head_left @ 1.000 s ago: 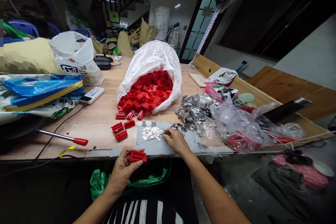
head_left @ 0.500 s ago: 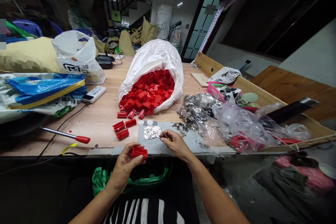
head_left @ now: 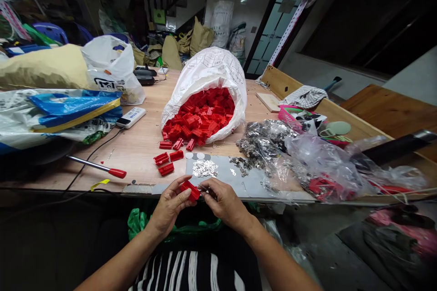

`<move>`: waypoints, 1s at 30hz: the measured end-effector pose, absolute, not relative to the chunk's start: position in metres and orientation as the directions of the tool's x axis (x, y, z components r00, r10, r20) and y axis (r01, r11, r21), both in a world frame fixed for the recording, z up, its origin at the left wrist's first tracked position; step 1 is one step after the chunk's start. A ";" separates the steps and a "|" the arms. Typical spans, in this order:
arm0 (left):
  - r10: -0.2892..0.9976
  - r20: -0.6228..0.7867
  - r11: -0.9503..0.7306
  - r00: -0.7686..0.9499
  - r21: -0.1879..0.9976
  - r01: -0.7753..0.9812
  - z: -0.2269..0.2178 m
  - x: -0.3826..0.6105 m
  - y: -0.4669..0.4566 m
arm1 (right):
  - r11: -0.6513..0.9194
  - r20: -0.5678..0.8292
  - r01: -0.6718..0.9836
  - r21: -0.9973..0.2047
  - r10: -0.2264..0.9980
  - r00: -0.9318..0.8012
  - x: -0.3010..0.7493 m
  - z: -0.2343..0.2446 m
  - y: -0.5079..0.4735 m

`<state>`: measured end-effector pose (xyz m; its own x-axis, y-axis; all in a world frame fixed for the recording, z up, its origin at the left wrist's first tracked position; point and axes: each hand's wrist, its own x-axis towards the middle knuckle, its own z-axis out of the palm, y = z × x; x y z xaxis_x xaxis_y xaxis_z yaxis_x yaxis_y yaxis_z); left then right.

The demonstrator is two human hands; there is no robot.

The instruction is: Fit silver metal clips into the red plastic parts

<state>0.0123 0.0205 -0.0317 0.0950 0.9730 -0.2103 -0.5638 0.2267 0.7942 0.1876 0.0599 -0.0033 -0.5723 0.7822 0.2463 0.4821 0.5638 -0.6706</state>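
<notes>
My left hand [head_left: 172, 204] holds a hollow red plastic housing [head_left: 191, 190] between thumb and fingers, just off the table's front edge. Close on its right, my right hand [head_left: 220, 200] pinches a thin pointed tool [head_left: 202, 187], its tip at the housing's right end; most of the tool is hidden by the fingers. Beyond the hands, a pile of small silvery metal pieces [head_left: 205, 168] lies on a grey mat [head_left: 221, 181]. A darker heap of small metal parts [head_left: 241, 165] sits to its right. Several loose red housings [head_left: 166, 169] lie left of the mat.
A white sack [head_left: 213, 66] lies on its side, its mouth full of red housings. Clear plastic bags [head_left: 307, 152] crowd the right, beside a wooden board edge [head_left: 355, 122]. On the left are a red-handled rod [head_left: 99, 167], a white power strip [head_left: 131, 117] and bags [head_left: 75, 104].
My right hand has moved from the silvery pile to the red housing, bringing the thin tool along. My left hand has tilted the housing. The view has shifted slightly left.
</notes>
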 end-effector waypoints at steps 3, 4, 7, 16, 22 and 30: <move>0.973 -0.207 0.230 0.104 0.797 -0.559 -0.030 0.012 0.021 | 0.600 0.250 0.495 -0.628 0.758 -0.602 0.189 -0.004 0.059; 0.973 -0.206 0.230 0.106 0.798 -0.557 -0.030 0.011 0.022 | 0.611 0.253 0.490 -0.622 0.748 -0.613 0.189 -0.004 0.059; 0.972 -0.204 0.234 0.116 0.795 -0.560 -0.029 0.011 0.024 | 0.637 0.266 0.463 -0.616 0.722 -0.638 0.190 -0.002 0.058; 0.968 -0.211 0.252 0.137 0.784 -0.567 -0.030 0.012 0.028 | 0.650 0.271 0.416 -0.636 0.693 -0.668 0.190 0.002 0.055; 0.971 -0.204 0.238 0.123 0.800 -0.551 -0.031 0.011 0.028 | 0.542 0.245 0.392 -0.743 0.766 -0.595 0.191 0.000 0.056; 0.989 -0.116 0.140 0.087 0.925 -0.354 -0.046 0.006 0.035 | 0.468 0.206 0.451 -0.760 0.831 -0.516 0.198 -0.014 0.060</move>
<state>0.0056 0.0349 -0.0458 0.0868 0.9894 -0.1164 -0.3544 0.1398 0.9246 0.1982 0.0596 -0.0142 -0.5158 0.8315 0.2065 0.4506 0.4683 -0.7601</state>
